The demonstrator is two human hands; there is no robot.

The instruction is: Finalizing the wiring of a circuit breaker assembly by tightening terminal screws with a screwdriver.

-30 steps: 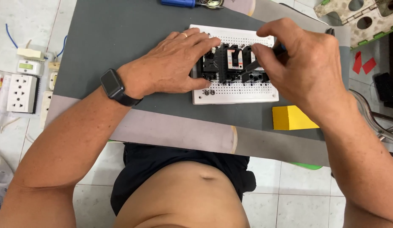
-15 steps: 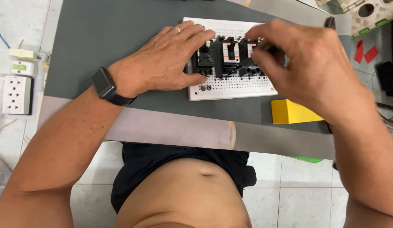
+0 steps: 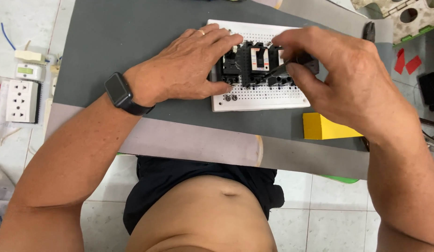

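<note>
The left hand (image 3: 189,70) lies flat across the left part of a white perforated board (image 3: 259,100), its fingers spread and its thumb pressed against the left side of a black breaker block (image 3: 254,65) that sits on the board. The hand steadies the block without closing around it. The right hand (image 3: 347,84) comes in from the right, with thumb and forefinger pinched together on a slim dark tool (image 3: 284,67) whose tip points at the lower front of the block.

The board rests on a dark grey mat (image 3: 133,42) covering the bench, near the far edge and right of centre. Two small screws (image 3: 231,98) lie on the board's near left corner. A yellow wedge (image 3: 324,127) sits just off the board's near right corner, close to the near edge of the mat.

The left half of the mat is bare and wide, while to the right the forearm fills the room between board and bench edge. A white socket strip (image 3: 22,100) lies on the floor beyond the left edge.
</note>
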